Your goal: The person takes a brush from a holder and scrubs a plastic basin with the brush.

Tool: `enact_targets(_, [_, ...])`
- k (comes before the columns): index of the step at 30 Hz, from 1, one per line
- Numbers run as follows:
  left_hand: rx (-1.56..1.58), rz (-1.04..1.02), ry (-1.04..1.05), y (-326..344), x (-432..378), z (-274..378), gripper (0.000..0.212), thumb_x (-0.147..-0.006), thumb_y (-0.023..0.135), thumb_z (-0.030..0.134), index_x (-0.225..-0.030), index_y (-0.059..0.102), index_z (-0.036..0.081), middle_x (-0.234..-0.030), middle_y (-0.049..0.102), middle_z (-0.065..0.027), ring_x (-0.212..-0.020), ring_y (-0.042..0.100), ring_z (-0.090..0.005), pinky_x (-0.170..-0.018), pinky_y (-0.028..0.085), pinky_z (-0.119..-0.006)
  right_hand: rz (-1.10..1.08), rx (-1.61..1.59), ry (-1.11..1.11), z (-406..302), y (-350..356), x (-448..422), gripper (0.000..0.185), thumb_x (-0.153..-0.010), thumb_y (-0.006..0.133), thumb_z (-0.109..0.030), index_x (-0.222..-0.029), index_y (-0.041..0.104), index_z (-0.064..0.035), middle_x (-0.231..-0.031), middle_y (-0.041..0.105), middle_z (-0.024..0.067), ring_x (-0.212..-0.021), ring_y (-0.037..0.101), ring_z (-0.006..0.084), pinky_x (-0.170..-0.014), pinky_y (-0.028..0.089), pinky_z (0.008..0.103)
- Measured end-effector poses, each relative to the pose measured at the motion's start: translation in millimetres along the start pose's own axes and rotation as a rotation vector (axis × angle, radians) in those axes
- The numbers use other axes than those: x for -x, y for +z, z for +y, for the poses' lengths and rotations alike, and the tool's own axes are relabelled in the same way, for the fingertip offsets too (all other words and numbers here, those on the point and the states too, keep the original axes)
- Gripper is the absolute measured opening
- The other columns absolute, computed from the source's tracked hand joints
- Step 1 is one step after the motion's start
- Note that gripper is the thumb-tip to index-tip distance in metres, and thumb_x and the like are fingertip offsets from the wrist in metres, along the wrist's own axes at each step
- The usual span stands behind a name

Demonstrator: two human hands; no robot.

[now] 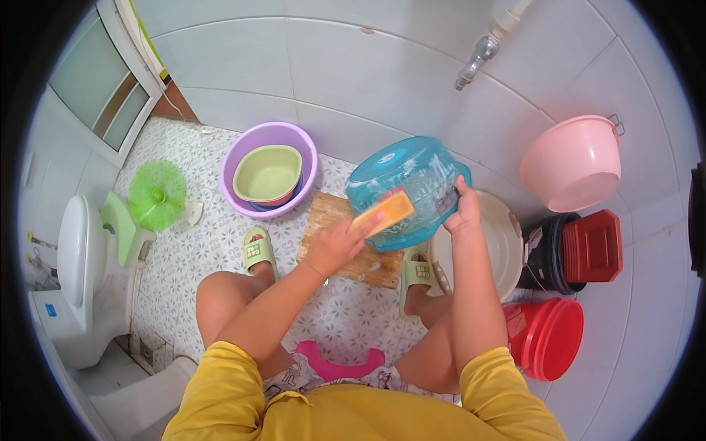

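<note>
A translucent teal plastic basin (408, 193) is tilted over, its underside facing up and to the left, with white suds smeared on its outer wall. My right hand (465, 206) grips its rim at the right. In my left hand (345, 242) is an orange-backed scrubbing brush (389, 215), pressed to or held just against the basin's side; a bit of red shows along its far edge. Beneath the basin a wet wooden board (356, 273) lies on the floor between my green slippers. The basin's inside is hidden from me.
At the far left stands a purple basin (229, 179) with a pale green basin (267, 173) inside. A large cream tub (507, 259) is right of the board. Red buckets (557, 339) line the right wall; a pink bucket (573, 162) hangs above. A tap (477, 60) juts from the wall.
</note>
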State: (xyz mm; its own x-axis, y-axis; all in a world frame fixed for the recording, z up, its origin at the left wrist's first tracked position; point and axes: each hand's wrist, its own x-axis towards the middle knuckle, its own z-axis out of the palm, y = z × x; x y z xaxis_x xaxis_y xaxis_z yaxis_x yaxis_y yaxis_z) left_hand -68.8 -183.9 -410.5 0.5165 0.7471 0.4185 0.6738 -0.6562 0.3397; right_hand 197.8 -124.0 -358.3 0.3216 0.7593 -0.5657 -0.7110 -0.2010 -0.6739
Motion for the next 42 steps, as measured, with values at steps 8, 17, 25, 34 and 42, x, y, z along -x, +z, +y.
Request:
enact_targets(8, [-0.035,0.138,-0.017,-16.5,-5.1,-9.8,0.077,-0.072,0.069,0.016,-0.140,0.042,0.040,-0.076,0.047,-0.0037,-0.055,0.053,-0.0211,-0.046,0.047,-0.034,0.026,-0.069,0.023,1.7,0.8,-8.9,0.034,-0.099,0.046,-0.029,-0.115,0.056,-0.0011,-0.111,0.063,0.0137,-0.101,0.060,0.0293,-0.092,0.048,0.0447])
enact_targets(17, [-0.104,0.040,0.135,-17.7,2.2,-23.5,0.079,-0.070,0.072,0.018,-0.140,0.042,0.042,-0.075,0.046,-0.0035,-0.056,0.052,-0.0206,-0.046,0.046,-0.034,-0.026,-0.024,0.016,4.4,-0.5,-6.5,0.023,-0.096,0.055,-0.028,-0.101,0.060,-0.0057,-0.090,0.065,0.0086,-0.076,0.063,0.0235,-0.070,0.054,0.0400])
enact_targets(25, [-0.064,-0.023,0.095,-18.8,16.8,-22.5,0.073,-0.071,0.071,0.014,-0.137,0.047,0.038,-0.076,0.045,-0.0050,-0.057,0.052,-0.0222,-0.049,0.045,-0.034,-0.011,-0.005,0.002,3.8,-9.1,-15.2,0.030,-0.099,0.047,-0.029,-0.107,0.059,-0.0033,-0.096,0.065,0.0102,-0.087,0.063,0.0253,-0.079,0.053,0.0415])
enact_targets(34, [-0.155,0.012,0.099,-21.1,26.1,-49.9,0.077,-0.072,0.072,0.019,-0.138,0.043,0.044,-0.075,0.044,-0.0029,-0.054,0.052,-0.0196,-0.046,0.047,-0.033,-0.033,0.060,0.004,0.7,-3.4,-9.7,0.031,-0.099,0.048,-0.029,-0.111,0.058,-0.0027,-0.101,0.065,0.0098,-0.090,0.063,0.0249,-0.079,0.053,0.0411])
enact_targets(42, [-0.086,-0.095,0.157,-20.8,32.9,-32.6,0.075,-0.072,0.069,0.013,-0.138,0.045,0.041,-0.074,0.044,-0.0033,-0.057,0.051,-0.0199,-0.047,0.045,-0.032,-0.002,0.005,0.006,-1.6,-1.8,-3.4,0.031,-0.098,0.049,-0.029,-0.111,0.058,-0.0026,-0.101,0.065,0.0100,-0.091,0.062,0.0242,-0.081,0.052,0.0405])
